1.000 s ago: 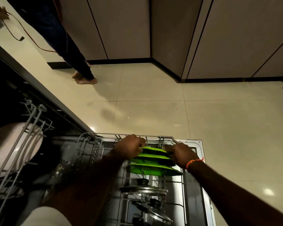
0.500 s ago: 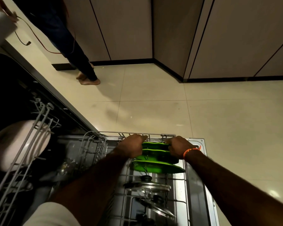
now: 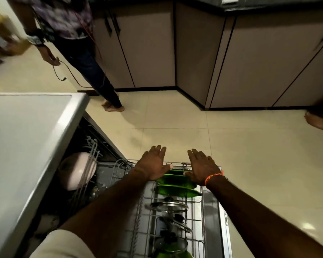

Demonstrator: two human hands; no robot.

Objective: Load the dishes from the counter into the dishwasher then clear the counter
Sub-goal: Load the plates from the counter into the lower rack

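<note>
Three green plates point(image 3: 177, 189) stand on edge at the far end of the pulled-out lower dishwasher rack point(image 3: 138, 216). My left hand point(image 3: 153, 164) hovers above them on the left with its fingers straight, holding nothing. On the right my right hand point(image 3: 200, 166), with an orange thread at the wrist, is spread flat the same way. Behind the plates, nearer me, several glass pot lids point(image 3: 169, 205) sit in the rack. A pale pink bowl point(image 3: 76, 170) lies in the upper rack at the left.
The grey counter point(image 3: 22, 146) fills the left side above the open dishwasher. A person point(image 3: 82, 58) holding a cable stands on the tiled floor at the far left. Beige cabinets point(image 3: 194, 53) line the back. A bare foot point(image 3: 319, 121) shows at the right edge.
Both hands have let go of the green plates, opened flat and lifted above them. My head has risen, so the counter and more of the standing person come into view.
</note>
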